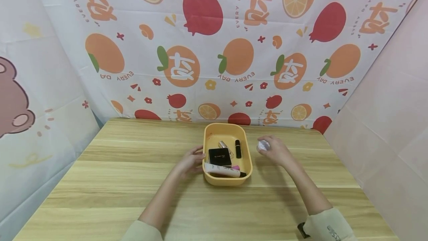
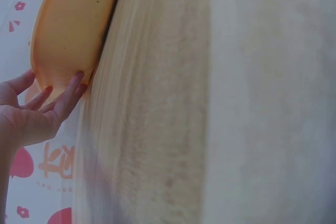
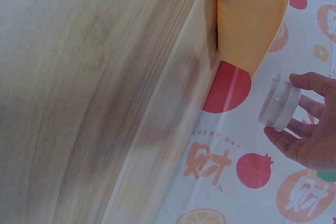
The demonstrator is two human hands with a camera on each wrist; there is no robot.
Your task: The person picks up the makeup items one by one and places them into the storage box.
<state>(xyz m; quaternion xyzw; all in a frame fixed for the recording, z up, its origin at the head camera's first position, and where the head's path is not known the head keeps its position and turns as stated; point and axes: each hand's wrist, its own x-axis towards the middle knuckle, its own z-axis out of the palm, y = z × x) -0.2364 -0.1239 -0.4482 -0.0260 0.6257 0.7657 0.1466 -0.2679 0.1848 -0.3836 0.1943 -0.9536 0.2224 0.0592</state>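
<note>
A yellow plastic bin stands on the wooden table between the two hands. My left hand touches the bin's left side; in the left wrist view its extended fingertips rest at the outer wall and rim. To the right of the bin, my right hand pinches a small round clear-and-white jar between thumb and fingers, raised above the tabletop. Inside the bin lie a black square compact, a pale squeeze tube with a black cap, a black lipstick-like tube and a small silver-capped bottle.
The wooden table reaches back to a fruit-printed cloth. Pale cloths hang along the left and right sides. A pink item peeks out beside the tube in the bin.
</note>
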